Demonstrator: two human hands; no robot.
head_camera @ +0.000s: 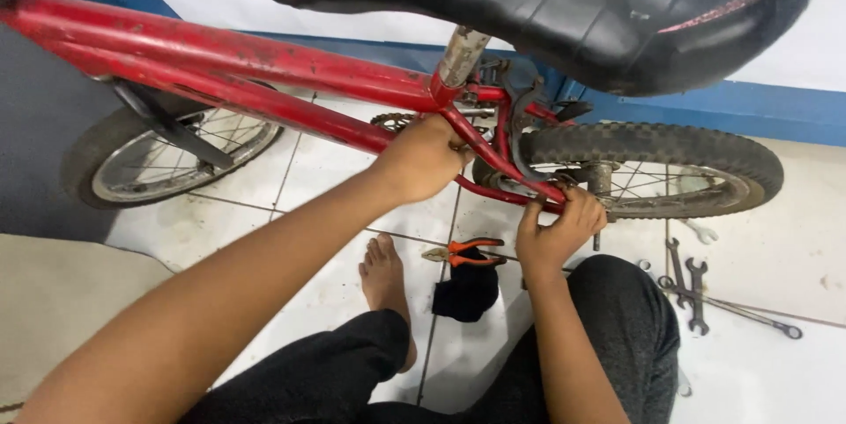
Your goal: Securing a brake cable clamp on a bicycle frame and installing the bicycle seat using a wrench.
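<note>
**Two hands on a red bicycle's rear triangle**

Black and worn, the saddle (pixel 564 10) looms closest to the lens, filling the top of the view above its grey seat post (pixel 460 55). At far left, the front wheel (pixel 154 155) stands on the white tiled floor (pixel 775 371). From there the red bicycle frame (pixel 220 58) slants rightward, its paint chipped and rusty. It looks stiff and fairly heavy, best held by the bare tubes rather than by the spokes or the toothed sprocket. The left hand (pixel 421 158) wraps closed around a tube just below the seat post. Below it lie orange-handled pliers (pixel 463 252) touching a black cloth (pixel 467 290). The right hand (pixel 557 228) is curled, fingertips pinching at the lower stay near the rear axle; what they hold, if anything, I cannot tell. The knobby rear wheel (pixel 670 164) stands beyond. Several spanners (pixel 687 278) lie at right on the tiles. No containers show.
</note>
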